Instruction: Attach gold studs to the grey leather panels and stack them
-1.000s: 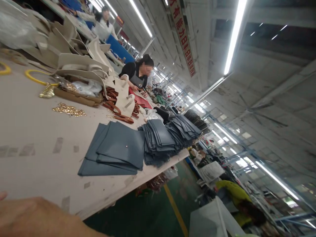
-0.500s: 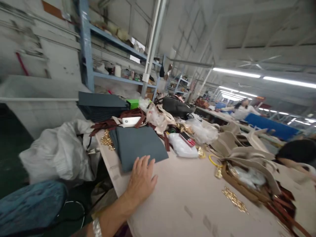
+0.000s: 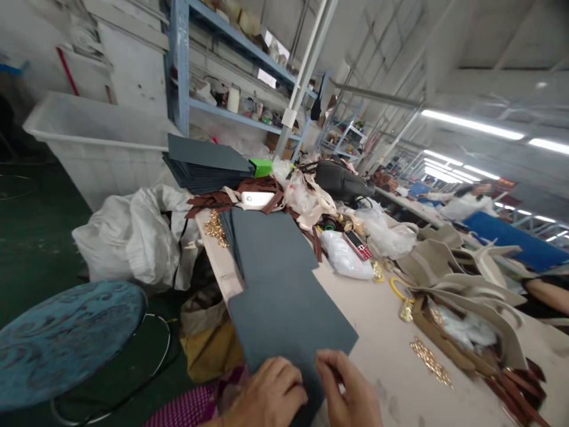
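A dark grey sheet (image 3: 288, 314) lies at the near left of the table, overlapping the front of a small stack of like sheets (image 3: 275, 243). My left hand (image 3: 269, 391) rests over the sheet's near part, fingers curled and close together. Beside it, my right hand (image 3: 351, 391) is closed at the sheet's near right side, thumb and fingers bent inward. The hands cover part of the sheet's near edge, so the exact grip is partly hidden.
Gold metal pieces (image 3: 216, 228) lie left of the stack, with more gold pieces (image 3: 430, 362) at right. A red phone (image 3: 357, 245) sits on a white plastic packet (image 3: 342, 258). Nearby are a brown box (image 3: 448, 338), a blue stool (image 3: 75, 341) and a white sack (image 3: 133, 237).
A dark grey sheet has come off the stack toward me. My left hand has moved nearer and curled from lying spread. My right hand has come into view at the sheet's near side.
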Available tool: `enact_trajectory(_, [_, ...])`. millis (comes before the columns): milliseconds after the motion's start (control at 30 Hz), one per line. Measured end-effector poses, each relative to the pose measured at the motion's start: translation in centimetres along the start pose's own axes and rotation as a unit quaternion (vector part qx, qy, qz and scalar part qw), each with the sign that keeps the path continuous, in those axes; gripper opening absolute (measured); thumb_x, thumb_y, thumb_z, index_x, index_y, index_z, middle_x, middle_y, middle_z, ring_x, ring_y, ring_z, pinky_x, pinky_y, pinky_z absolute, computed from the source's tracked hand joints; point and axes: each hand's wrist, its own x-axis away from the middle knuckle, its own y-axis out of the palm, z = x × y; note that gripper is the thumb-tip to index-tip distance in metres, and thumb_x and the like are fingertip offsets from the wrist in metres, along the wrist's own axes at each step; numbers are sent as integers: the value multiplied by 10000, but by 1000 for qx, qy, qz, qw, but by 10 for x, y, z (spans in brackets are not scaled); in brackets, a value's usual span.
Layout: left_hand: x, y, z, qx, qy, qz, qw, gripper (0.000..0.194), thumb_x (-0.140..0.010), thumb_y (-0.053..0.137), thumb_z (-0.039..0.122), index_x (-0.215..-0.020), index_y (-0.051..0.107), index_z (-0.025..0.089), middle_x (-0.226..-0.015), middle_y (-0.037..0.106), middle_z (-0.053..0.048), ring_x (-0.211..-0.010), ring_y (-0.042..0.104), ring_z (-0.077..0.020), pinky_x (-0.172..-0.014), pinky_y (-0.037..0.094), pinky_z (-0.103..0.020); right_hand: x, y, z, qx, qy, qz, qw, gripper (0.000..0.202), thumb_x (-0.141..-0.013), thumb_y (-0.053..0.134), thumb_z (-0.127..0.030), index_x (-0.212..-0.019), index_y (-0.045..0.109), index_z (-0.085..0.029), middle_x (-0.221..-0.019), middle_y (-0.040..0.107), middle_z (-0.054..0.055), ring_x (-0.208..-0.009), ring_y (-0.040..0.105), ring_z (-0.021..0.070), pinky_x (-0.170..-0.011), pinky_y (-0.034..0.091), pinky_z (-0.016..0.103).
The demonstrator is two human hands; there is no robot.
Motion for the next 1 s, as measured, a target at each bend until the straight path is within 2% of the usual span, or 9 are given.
enact_trajectory(100, [45, 4, 1, 123, 27, 82, 989, 165, -949, 482, 325, -943, 636, 266, -887, 688, -43, -840, 613, -204, -763, 464, -302, -13, 12, 1, -56, 67, -51, 995, 263, -828, 567, -456, -783, 679, -222, -690, 666, 38, -628, 628, 196, -616, 527, 295])
enact_trajectory(167, [69, -2, -3, 236, -101, 114, 960, 148, -908, 525, 377, -890, 621, 266, -782, 651, -23, -731, 596, -197, -678, 461, -300, -15, 18, 1, -102, 124, -82, 984, 278, -808, 586, -458, -790, 675, -195, -671, 652, 37, -619, 623, 185, -584, 519, 277])
enact_trajectory(233, [80, -13, -9, 345, -290, 127, 884, 178, -860, 589, 427, -898, 613, 255, -782, 641, -15, -708, 601, -195, -644, 474, -295, -17, 21, 3, -147, 162, -99, 971, 284, -782, 623, -451, -794, 676, -172, -662, 647, 33, -607, 617, 168, -574, 517, 264])
enact_trajectory(300, [77, -24, -12, 438, -401, 146, 791, 295, -802, 662, 484, -955, 614, 236, -840, 666, -28, -741, 630, -205, -661, 501, -304, -20, 22, 4, -177, 190, -117, 959, 298, -745, 673, -449, -784, 678, -153, -625, 629, 20, -557, 588, 142, -545, 504, 251])
enact_trajectory(367, [63, -36, -12, 526, -404, 155, 732, 426, -751, 717, 531, -1019, 611, 217, -919, 697, -59, -812, 657, -227, -732, 522, -336, -25, 22, 4, -199, 206, -141, 948, 314, -710, 715, -449, -765, 675, -142, -580, 598, 0, -514, 553, 120, -494, 476, 229])
enact_trajectory(500, [24, -59, -2, 659, -337, 110, 663, 517, -700, 789, 502, -1092, 621, 208, -1054, 724, -91, -1000, 653, -265, -928, 488, -394, -36, 22, 0, -225, 213, -180, 934, 330, -686, 745, -448, -751, 661, -136, -563, 570, -23, -517, 537, 99, -458, 450, 193])
enact_trajectory(633, [-3, -68, 5, 678, -354, 64, 640, 462, -711, 760, 485, -1030, 677, 161, -962, 748, -84, -930, 665, -273, -878, 493, -393, -42, 23, -2, -250, 231, -201, 919, 397, -641, 768, -501, -749, 650, -137, -547, 560, -36, -490, 520, 88, -442, 441, 189])
enact_trajectory(800, [-14, -55, 5, 647, -433, 62, 624, 485, -669, 749, 538, -939, 699, 137, -855, 758, -83, -833, 680, -276, -742, 500, -359, -43, 24, -1, -267, 236, -217, 909, 425, -627, 775, -521, -762, 641, -141, -512, 566, -38, -449, 510, 82, -438, 443, 191])
enact_trajectory(1000, [-15, -53, 4, 630, -439, 62, 638, 486, -724, 687, 590, -930, 688, 150, -920, 761, -94, -970, 682, -334, -880, 513, -428, -43, 28, 3, -282, 236, -202, 908, 447, -650, 762, -537, -803, 584, -157, -477, 558, -57, -390, 489, 74, -391, 414, 173])
